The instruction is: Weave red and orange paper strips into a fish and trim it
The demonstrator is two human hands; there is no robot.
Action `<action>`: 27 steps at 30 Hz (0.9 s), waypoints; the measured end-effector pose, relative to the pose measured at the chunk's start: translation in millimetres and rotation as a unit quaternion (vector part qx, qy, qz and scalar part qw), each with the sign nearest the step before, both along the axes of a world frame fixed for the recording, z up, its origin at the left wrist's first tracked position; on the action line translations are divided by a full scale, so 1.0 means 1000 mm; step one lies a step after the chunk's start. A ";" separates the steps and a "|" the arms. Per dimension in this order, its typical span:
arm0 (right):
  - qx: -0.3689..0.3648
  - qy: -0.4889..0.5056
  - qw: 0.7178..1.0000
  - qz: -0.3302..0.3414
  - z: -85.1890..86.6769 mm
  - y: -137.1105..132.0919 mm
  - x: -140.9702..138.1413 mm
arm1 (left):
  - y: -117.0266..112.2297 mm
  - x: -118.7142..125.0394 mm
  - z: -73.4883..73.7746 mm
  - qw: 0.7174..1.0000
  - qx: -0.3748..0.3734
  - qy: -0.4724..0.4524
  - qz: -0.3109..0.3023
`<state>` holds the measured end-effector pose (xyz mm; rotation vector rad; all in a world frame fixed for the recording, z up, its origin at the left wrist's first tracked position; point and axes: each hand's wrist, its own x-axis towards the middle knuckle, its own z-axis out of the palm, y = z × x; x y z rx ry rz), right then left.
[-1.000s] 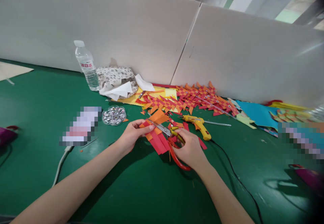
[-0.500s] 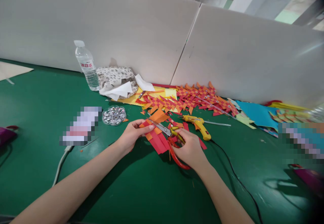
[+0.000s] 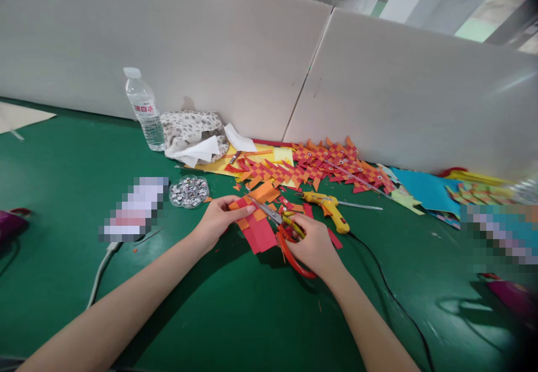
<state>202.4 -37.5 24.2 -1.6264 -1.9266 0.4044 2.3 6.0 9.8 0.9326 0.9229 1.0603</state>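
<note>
While our left hand (image 3: 217,223) pinches the woven red-and-orange paper strip piece (image 3: 257,232) at its left end, thumb on top and fingers beneath, our right hand (image 3: 315,243) is curled around the handles of the red-and-yellow-handled metal scissors (image 3: 276,217). The left grip leaves little gap beyond the paper's thickness; the right grip is wrapped tight. The paper lies between the two hands, above the middle of the green table (image 3: 235,316), directly against the left grip, which is the nearer one, and to the left of the right grip. Its loose red strips slant toward the table's near right corner, its orange ones toward the far edge. The scissors' long axis points toward the far left corner, blades across the orange strips, tips just beside our left thumb; we cannot tell how far apart the blades are.
</note>
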 end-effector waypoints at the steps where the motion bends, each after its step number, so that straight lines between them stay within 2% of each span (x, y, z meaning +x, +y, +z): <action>1: -0.039 0.016 0.999 -0.001 0.001 0.000 0.000 | 0.000 0.000 0.001 1.000 0.003 0.004 0.001; 5: -0.194 0.116 0.974 0.024 0.006 0.001 0.002 | -0.002 -0.001 0.004 1.000 0.012 0.019 -0.001; 10: -0.291 0.233 0.925 0.075 0.010 0.000 0.005 | -0.004 0.000 0.008 1.000 0.022 0.005 -0.006; 13: -0.306 0.258 0.913 0.085 0.010 0.000 0.005 | -0.005 0.000 0.009 1.000 0.020 -0.007 -0.005; 20: -0.306 0.242 0.916 0.090 0.010 0.000 0.003 | -0.004 -0.001 0.004 1.000 -0.001 -0.007 0.003; 27: -0.314 0.243 0.914 0.085 0.012 -0.001 0.002 | -0.004 -0.001 0.006 0.999 0.027 0.001 0.022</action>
